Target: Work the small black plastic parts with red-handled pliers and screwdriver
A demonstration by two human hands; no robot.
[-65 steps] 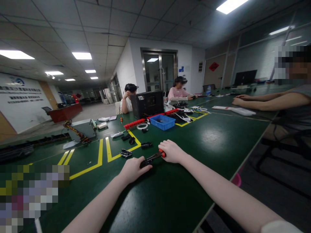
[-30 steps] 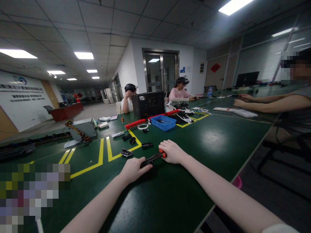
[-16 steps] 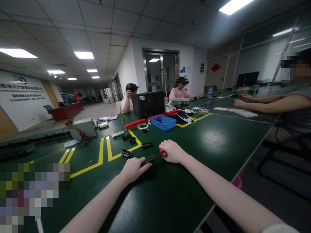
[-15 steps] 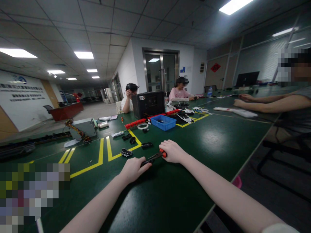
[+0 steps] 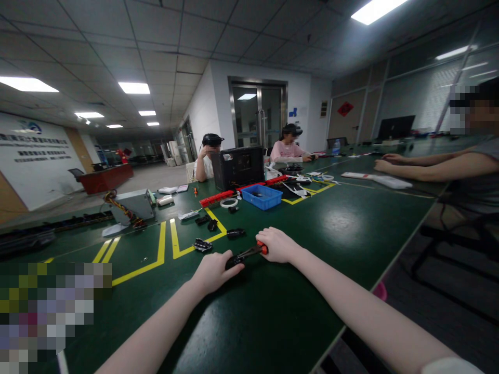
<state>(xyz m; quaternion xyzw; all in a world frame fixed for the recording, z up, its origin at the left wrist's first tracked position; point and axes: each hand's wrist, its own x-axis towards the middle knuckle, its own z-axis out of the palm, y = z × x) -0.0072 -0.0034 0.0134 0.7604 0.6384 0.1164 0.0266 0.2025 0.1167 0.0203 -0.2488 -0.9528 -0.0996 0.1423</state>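
My right hand (image 5: 277, 244) is closed around the red handle of a screwdriver (image 5: 249, 253) whose dark shaft slants down to the left. My left hand (image 5: 213, 271) is curled over a small black part (image 5: 233, 261) at the screwdriver's tip, pressing it on the green table (image 5: 343, 218). Both forearms reach in from the bottom edge. What the left fingers cover of the part is hidden.
Small black parts (image 5: 201, 244) lie along yellow floor-tape lines (image 5: 160, 244) ahead. Farther off stand a blue bin (image 5: 261, 196), a red strip (image 5: 216, 197), a black computer case (image 5: 237, 166) and a grey power supply (image 5: 130, 206). Other people sit at the far side and right.
Hardly anything differs: both hands stay on the screwdriver and black part, and the view shifts only slightly.
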